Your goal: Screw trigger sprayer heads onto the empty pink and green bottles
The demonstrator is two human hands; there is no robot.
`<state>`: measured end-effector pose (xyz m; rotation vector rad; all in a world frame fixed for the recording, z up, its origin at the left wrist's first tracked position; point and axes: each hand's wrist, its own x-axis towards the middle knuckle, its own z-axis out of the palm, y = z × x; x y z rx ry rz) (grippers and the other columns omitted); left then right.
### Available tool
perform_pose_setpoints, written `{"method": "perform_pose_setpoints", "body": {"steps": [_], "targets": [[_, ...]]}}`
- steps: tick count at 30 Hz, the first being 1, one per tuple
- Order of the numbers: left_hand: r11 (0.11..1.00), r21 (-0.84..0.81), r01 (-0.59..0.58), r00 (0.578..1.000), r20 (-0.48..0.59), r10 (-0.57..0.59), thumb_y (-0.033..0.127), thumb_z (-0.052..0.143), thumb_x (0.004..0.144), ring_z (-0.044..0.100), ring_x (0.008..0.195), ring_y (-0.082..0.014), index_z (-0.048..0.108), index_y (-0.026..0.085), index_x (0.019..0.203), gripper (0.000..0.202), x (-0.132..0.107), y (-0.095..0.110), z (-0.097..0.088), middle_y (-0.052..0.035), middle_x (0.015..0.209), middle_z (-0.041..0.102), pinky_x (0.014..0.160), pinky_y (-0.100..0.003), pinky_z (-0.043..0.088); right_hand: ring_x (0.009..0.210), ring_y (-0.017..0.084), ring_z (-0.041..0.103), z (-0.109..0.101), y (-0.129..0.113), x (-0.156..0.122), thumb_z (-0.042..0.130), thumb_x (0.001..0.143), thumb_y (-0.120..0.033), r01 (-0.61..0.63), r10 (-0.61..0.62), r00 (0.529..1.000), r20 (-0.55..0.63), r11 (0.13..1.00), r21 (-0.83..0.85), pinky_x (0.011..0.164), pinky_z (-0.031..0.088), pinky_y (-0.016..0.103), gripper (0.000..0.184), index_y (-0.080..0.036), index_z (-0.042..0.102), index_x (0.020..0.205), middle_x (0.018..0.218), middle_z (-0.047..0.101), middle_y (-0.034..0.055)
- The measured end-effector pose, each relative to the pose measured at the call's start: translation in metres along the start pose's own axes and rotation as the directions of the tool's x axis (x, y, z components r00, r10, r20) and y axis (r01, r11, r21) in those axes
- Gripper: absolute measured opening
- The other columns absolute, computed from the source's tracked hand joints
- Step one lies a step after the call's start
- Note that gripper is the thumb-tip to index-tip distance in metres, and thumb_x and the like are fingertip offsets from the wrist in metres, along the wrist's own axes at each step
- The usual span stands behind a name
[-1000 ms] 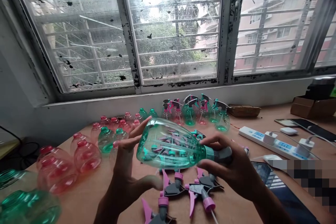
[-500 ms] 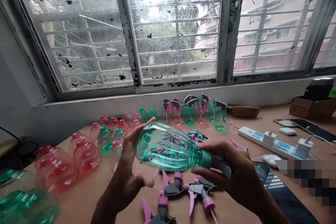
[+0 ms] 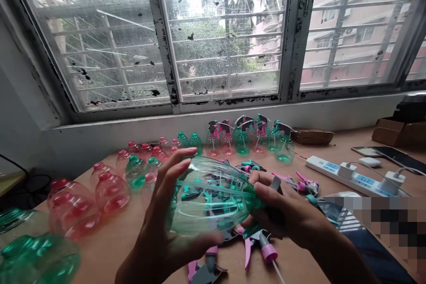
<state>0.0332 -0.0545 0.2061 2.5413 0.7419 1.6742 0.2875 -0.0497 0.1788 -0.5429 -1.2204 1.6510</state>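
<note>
A clear green spray bottle point(image 3: 213, 199) lies on its side in the air before me, its base to the left and its neck to the right. My left hand point(image 3: 169, 213) curves round the base, fingers along the top and thumb underneath. My right hand point(image 3: 286, 204) grips the neck and the dark spray head, which its fingers mostly hide. Through the bottle a thin tube and the heap of loose parts behind show. Below it, grey and pink trigger sprayers point(image 3: 266, 248) lie on the table point(image 3: 113, 248).
Open pink bottles point(image 3: 113, 193) and green bottles point(image 3: 36, 257) stand on the left. Assembled spray bottles point(image 3: 244, 137) line the back by the window. To the right are a white power strip point(image 3: 356, 177), phones point(image 3: 396, 159), a dark tablet point(image 3: 366, 239) and a cardboard box point(image 3: 396, 131).
My left hand has closed in on the bottle's base, its thumb moving right under it. The right hand has turned about the neck and spray head, and the bottle has rolled slightly.
</note>
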Motion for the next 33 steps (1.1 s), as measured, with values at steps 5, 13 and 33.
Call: {"method": "perform_pose_setpoints", "body": {"steps": [5,13,33], "targets": [[0.993,0.052,-0.11,0.994,0.0,0.11,0.06,0.08,0.091,0.048,0.155,-0.0326,0.043,0.044,0.162,0.081,0.005,0.004,0.003,-0.0067,0.168,0.046,0.125,-0.051,0.049,0.033,0.007,0.041,-0.008,0.0,0.006,0.083,0.09,-0.062,-0.046,0.039,0.99,0.136,0.998,0.048,0.035,0.025,0.014,0.045,-0.023,0.059,0.089,0.043,0.054,-0.01],[0.98,0.157,0.125,0.98,0.137,-0.147,0.056,0.079,0.094,0.032,0.167,-0.0348,0.029,0.038,0.168,0.091,0.006,-0.027,0.007,-0.0114,0.18,0.032,0.133,-0.059,0.038,0.08,0.028,0.081,-0.049,-0.044,-0.017,0.088,0.09,-0.053,0.112,-0.281,0.944,-0.174,0.767,-0.632,0.075,0.065,0.039,0.046,-0.024,0.07,0.121,0.091,0.084,0.0079],[0.93,0.347,0.119,0.981,0.104,-0.164,0.045,0.064,0.108,0.05,0.156,-0.0256,0.062,0.026,0.151,0.047,0.012,-0.04,-0.009,-0.0066,0.161,0.061,0.132,-0.045,0.039,0.107,0.028,0.077,-0.192,-0.104,0.154,0.074,0.106,-0.034,-0.562,-0.108,0.824,-0.556,-0.271,-0.782,0.09,0.066,0.046,0.033,-0.017,0.069,0.133,0.131,0.074,0.0119]]}}
